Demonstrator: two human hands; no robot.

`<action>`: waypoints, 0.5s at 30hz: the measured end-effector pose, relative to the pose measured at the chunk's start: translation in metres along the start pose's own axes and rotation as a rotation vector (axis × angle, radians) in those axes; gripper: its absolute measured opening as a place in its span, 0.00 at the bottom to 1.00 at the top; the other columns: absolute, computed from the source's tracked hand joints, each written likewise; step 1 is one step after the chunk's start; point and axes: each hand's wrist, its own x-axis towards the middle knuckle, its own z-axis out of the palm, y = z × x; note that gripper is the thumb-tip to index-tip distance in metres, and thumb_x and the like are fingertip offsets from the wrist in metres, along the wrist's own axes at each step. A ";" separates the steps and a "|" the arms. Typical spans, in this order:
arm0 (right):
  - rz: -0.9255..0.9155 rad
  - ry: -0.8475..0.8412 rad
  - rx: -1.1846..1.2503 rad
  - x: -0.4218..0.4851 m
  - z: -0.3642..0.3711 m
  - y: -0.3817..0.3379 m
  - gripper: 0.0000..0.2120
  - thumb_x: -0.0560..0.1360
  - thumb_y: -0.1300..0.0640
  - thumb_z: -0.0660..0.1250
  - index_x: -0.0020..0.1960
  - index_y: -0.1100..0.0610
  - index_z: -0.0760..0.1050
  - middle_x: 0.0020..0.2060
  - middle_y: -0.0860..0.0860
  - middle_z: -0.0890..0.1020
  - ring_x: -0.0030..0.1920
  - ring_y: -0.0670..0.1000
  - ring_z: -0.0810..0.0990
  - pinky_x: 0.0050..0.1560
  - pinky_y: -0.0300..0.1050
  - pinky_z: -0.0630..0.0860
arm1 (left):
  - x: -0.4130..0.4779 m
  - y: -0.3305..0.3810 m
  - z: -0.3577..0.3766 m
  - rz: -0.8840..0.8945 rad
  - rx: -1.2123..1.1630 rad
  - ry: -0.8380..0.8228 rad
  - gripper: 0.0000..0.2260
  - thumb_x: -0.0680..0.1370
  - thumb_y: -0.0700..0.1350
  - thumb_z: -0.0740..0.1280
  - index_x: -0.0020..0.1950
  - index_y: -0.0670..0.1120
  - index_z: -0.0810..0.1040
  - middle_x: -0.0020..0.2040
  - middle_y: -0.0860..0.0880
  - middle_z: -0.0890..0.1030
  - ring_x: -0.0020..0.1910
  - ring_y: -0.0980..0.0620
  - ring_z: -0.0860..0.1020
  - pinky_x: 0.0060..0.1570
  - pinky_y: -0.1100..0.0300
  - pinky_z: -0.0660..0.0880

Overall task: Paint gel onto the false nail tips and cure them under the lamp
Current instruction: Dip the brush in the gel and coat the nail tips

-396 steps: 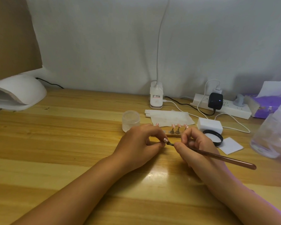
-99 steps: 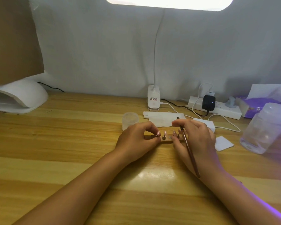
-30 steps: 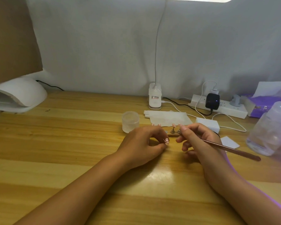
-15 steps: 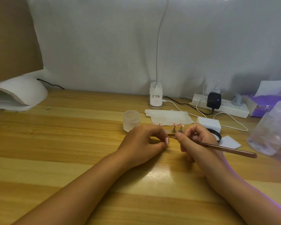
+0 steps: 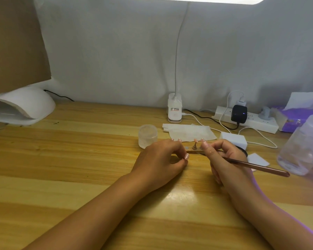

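Note:
A small wooden stand (image 5: 193, 151) with pink false nail tips (image 5: 195, 140) on metal pegs lies on the wooden table, between my hands. My left hand (image 5: 161, 159) pinches a single nail tip (image 5: 187, 156) between thumb and forefinger, just left of the stand. My right hand (image 5: 224, 157) grips a long brown gel brush (image 5: 257, 166); the bristle end points left toward the held tip and is partly hidden by my fingers. The white curing lamp (image 5: 23, 107) sits at the far left. A black gel pot (image 5: 243, 150) is mostly hidden behind my right hand.
A frosted jar (image 5: 147, 135) stands behind my left hand, with a paper wipe (image 5: 190, 132) and white box (image 5: 233, 139) further right. A desk lamp base (image 5: 174, 110), power strip (image 5: 251, 121), purple tissue pack (image 5: 296, 118) and clear plastic bottle (image 5: 304, 145) line the back and right.
Over the last second my right hand shifted slightly, keeping the brush tip near the nail tip held by my left hand. My left hand has stayed in place.

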 end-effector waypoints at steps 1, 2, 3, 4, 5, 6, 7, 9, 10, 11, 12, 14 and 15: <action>-0.008 -0.006 0.003 0.000 0.000 -0.001 0.13 0.73 0.45 0.66 0.47 0.55 0.76 0.23 0.45 0.76 0.27 0.35 0.72 0.27 0.28 0.67 | -0.001 0.001 0.000 -0.002 0.031 0.013 0.03 0.77 0.53 0.70 0.46 0.55 0.80 0.47 0.59 0.81 0.49 0.61 0.77 0.45 0.60 0.74; -0.017 -0.006 0.010 -0.001 0.001 -0.001 0.14 0.73 0.45 0.67 0.47 0.56 0.76 0.23 0.47 0.75 0.26 0.37 0.72 0.26 0.29 0.67 | -0.002 0.002 -0.001 -0.007 0.057 0.024 0.03 0.76 0.53 0.70 0.45 0.56 0.79 0.47 0.59 0.80 0.48 0.61 0.76 0.45 0.60 0.75; -0.025 -0.002 0.019 -0.001 0.000 -0.002 0.14 0.72 0.45 0.67 0.46 0.56 0.77 0.23 0.48 0.75 0.25 0.39 0.71 0.26 0.30 0.67 | -0.002 0.002 -0.001 -0.015 0.079 0.031 0.03 0.76 0.54 0.70 0.45 0.56 0.79 0.47 0.60 0.80 0.47 0.61 0.76 0.45 0.60 0.75; -0.032 0.005 0.027 -0.002 0.000 -0.002 0.14 0.72 0.45 0.67 0.46 0.57 0.77 0.23 0.48 0.74 0.25 0.40 0.70 0.25 0.31 0.67 | -0.002 0.003 -0.001 -0.023 0.096 0.034 0.04 0.76 0.55 0.71 0.46 0.56 0.79 0.47 0.60 0.80 0.47 0.62 0.76 0.44 0.60 0.74; -0.034 0.012 0.031 -0.002 -0.001 -0.002 0.14 0.72 0.45 0.68 0.46 0.57 0.77 0.23 0.48 0.74 0.24 0.42 0.69 0.25 0.32 0.67 | -0.002 0.003 -0.001 -0.032 0.105 0.034 0.05 0.75 0.56 0.71 0.46 0.57 0.80 0.47 0.61 0.80 0.47 0.62 0.76 0.44 0.60 0.74; -0.034 0.015 0.034 -0.002 -0.001 -0.002 0.14 0.71 0.45 0.67 0.46 0.57 0.77 0.24 0.48 0.74 0.25 0.42 0.69 0.25 0.32 0.67 | -0.002 0.003 -0.002 -0.040 0.108 0.034 0.05 0.75 0.56 0.71 0.46 0.57 0.80 0.47 0.61 0.80 0.47 0.62 0.76 0.43 0.61 0.74; -0.034 0.016 0.034 -0.002 -0.001 -0.002 0.15 0.71 0.45 0.67 0.46 0.57 0.78 0.24 0.48 0.74 0.25 0.42 0.69 0.25 0.32 0.67 | -0.002 0.003 -0.002 -0.045 0.103 0.033 0.05 0.75 0.57 0.71 0.47 0.57 0.80 0.47 0.61 0.80 0.47 0.62 0.76 0.43 0.61 0.74; -0.039 0.016 0.029 -0.003 -0.001 -0.001 0.15 0.71 0.44 0.67 0.46 0.56 0.78 0.24 0.48 0.74 0.25 0.43 0.69 0.25 0.33 0.67 | -0.002 0.003 -0.003 -0.055 0.095 0.033 0.06 0.75 0.58 0.71 0.46 0.57 0.80 0.47 0.62 0.80 0.48 0.62 0.76 0.44 0.60 0.74; -0.045 0.016 0.027 -0.003 -0.001 -0.001 0.15 0.71 0.43 0.67 0.46 0.54 0.78 0.24 0.48 0.74 0.25 0.43 0.69 0.25 0.33 0.66 | -0.002 0.003 -0.003 -0.060 0.097 0.033 0.07 0.74 0.59 0.71 0.46 0.58 0.80 0.47 0.62 0.80 0.48 0.62 0.76 0.43 0.61 0.73; -0.052 0.016 0.030 -0.004 -0.001 -0.002 0.14 0.70 0.42 0.67 0.44 0.53 0.78 0.24 0.48 0.74 0.25 0.43 0.69 0.25 0.34 0.66 | -0.002 0.003 -0.003 -0.065 0.106 0.036 0.07 0.74 0.59 0.71 0.46 0.58 0.80 0.47 0.62 0.80 0.48 0.63 0.76 0.43 0.62 0.73; -0.059 0.014 0.037 -0.004 -0.001 -0.002 0.12 0.71 0.42 0.66 0.43 0.51 0.78 0.24 0.48 0.73 0.25 0.44 0.69 0.24 0.35 0.66 | -0.002 0.003 -0.004 -0.067 0.118 0.042 0.08 0.73 0.60 0.71 0.46 0.58 0.79 0.47 0.62 0.80 0.48 0.63 0.75 0.43 0.62 0.72; -0.068 0.006 0.050 -0.004 -0.001 -0.003 0.11 0.71 0.42 0.65 0.41 0.48 0.78 0.24 0.48 0.74 0.24 0.44 0.69 0.23 0.35 0.66 | -0.003 0.003 -0.005 -0.057 0.130 0.055 0.09 0.73 0.61 0.71 0.46 0.58 0.78 0.47 0.62 0.79 0.47 0.63 0.75 0.41 0.64 0.71; -0.069 0.004 0.057 -0.005 -0.001 -0.004 0.10 0.71 0.42 0.64 0.40 0.47 0.78 0.24 0.48 0.74 0.24 0.43 0.70 0.23 0.35 0.67 | -0.004 0.004 -0.005 -0.047 0.131 0.062 0.09 0.73 0.61 0.70 0.45 0.58 0.76 0.46 0.62 0.78 0.47 0.63 0.75 0.40 0.65 0.70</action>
